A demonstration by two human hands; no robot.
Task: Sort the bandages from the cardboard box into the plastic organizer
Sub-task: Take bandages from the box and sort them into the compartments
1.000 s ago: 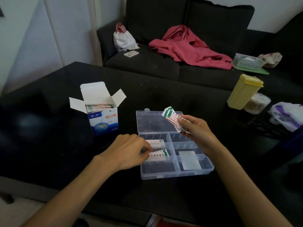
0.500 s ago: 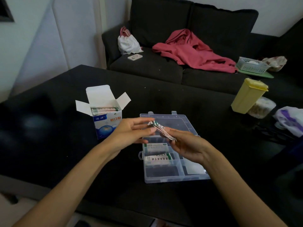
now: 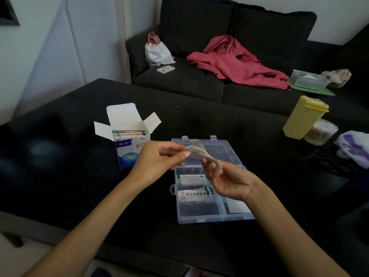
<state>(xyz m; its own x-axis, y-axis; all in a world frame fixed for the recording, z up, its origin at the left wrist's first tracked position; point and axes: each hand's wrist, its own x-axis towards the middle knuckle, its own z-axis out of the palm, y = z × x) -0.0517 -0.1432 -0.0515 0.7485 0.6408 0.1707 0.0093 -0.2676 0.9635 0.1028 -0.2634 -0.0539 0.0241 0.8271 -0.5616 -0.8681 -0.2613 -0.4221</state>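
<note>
A small stack of wrapped bandages [image 3: 197, 150] is held above the clear plastic organizer [image 3: 209, 217], which lies open on the black table. My right hand [image 3: 225, 179] holds the stack's lower end between thumb and fingers. My left hand [image 3: 159, 157] pinches its upper edge. Two left compartments of the organizer hold bandages [image 3: 191, 186]. The open cardboard box [image 3: 127, 136], white and blue, stands left of the organizer with more bandages upright inside.
A yellow lidded container [image 3: 303, 116] and a round clear tub [image 3: 319, 131] stand at the table's right, beside a plastic bag [image 3: 355, 146]. Behind the table, a dark sofa carries a red garment [image 3: 239, 60], a white bag [image 3: 157, 50], a phone [image 3: 165, 69] and a basket [image 3: 308, 79].
My left hand rose from the organizer's left compartments to meet the stack. My right hand lowered the stack towards the left hand, and both now hold it.
</note>
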